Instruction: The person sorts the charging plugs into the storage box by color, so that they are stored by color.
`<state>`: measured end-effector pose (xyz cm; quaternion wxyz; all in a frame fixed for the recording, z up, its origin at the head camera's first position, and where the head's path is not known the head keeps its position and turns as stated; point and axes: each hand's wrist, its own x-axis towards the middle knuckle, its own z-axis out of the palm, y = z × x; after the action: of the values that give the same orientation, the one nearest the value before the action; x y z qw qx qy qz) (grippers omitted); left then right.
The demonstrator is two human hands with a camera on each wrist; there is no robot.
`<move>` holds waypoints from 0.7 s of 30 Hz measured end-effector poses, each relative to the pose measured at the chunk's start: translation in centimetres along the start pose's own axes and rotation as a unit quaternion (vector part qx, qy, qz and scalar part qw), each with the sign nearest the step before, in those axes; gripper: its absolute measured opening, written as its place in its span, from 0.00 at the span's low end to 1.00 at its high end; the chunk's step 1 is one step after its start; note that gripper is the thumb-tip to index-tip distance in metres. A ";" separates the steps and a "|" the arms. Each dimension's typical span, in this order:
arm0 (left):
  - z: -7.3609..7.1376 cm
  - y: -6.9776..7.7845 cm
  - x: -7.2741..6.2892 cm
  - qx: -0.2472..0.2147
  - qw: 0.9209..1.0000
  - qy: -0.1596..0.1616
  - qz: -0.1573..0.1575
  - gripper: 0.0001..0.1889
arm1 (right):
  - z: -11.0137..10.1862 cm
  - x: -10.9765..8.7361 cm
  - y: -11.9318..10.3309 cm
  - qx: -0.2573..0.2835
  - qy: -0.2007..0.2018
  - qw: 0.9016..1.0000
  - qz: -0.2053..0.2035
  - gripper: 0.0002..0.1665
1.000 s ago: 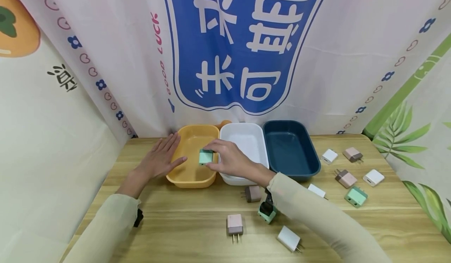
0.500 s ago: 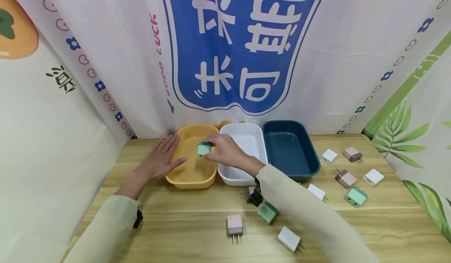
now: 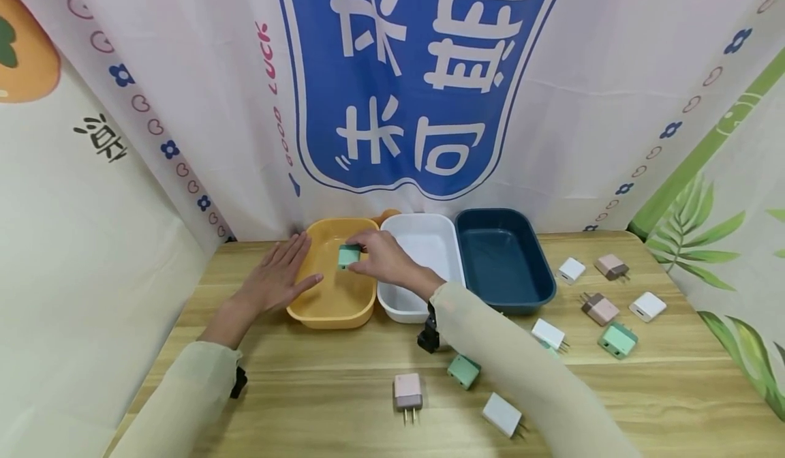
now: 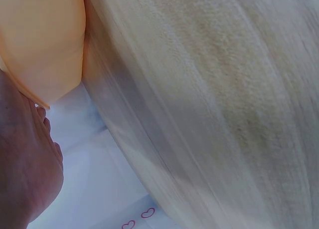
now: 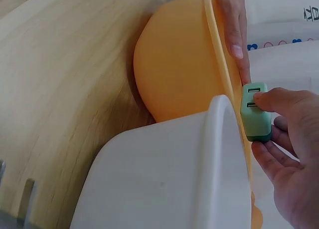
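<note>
My left hand lies with straight fingers along the left rim of the orange-yellow plastic tray; its thumb extends over the tray's near left side. With thumb and fingers, my right hand pinches a mint-green USB charger over that tray. In the right wrist view, two USB ports show on the charger, and the thumb presses beside them. The left wrist view catches only the edge of the left hand against the tray's outer wall.
A white tray and a dark blue tray stand right of the yellow one, before a curtain. Pink-and-brown, white and green chargers lie scattered on the wooden table at the front and right, some under the right sleeve.
My right hand has shifted a little left and toward the back with the green charger in its pinch. The left hand stays on the tray's rim.
</note>
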<state>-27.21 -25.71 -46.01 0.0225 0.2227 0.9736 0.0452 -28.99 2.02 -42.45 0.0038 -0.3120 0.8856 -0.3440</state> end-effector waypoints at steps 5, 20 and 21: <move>-0.1 -0.1 0.0 0.004 1.000 0.002 0.003 0.49 | 0.4 0.7 0.4 -0.004 -0.009 1.000 0.008 0.27; -0.1 0.0 0.1 -0.006 1.000 -0.003 0.001 0.50 | 1.3 2.1 1.2 -0.027 -0.016 0.999 0.015 0.26; -0.1 0.0 0.1 -0.005 1.000 -0.004 0.001 0.50 | 1.3 2.1 1.2 -0.030 -0.015 0.999 0.015 0.26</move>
<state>-27.32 -25.64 -45.91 0.0274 0.2236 0.9731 0.0491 -31.07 0.74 -43.73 0.0128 -0.3039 0.8998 -0.3129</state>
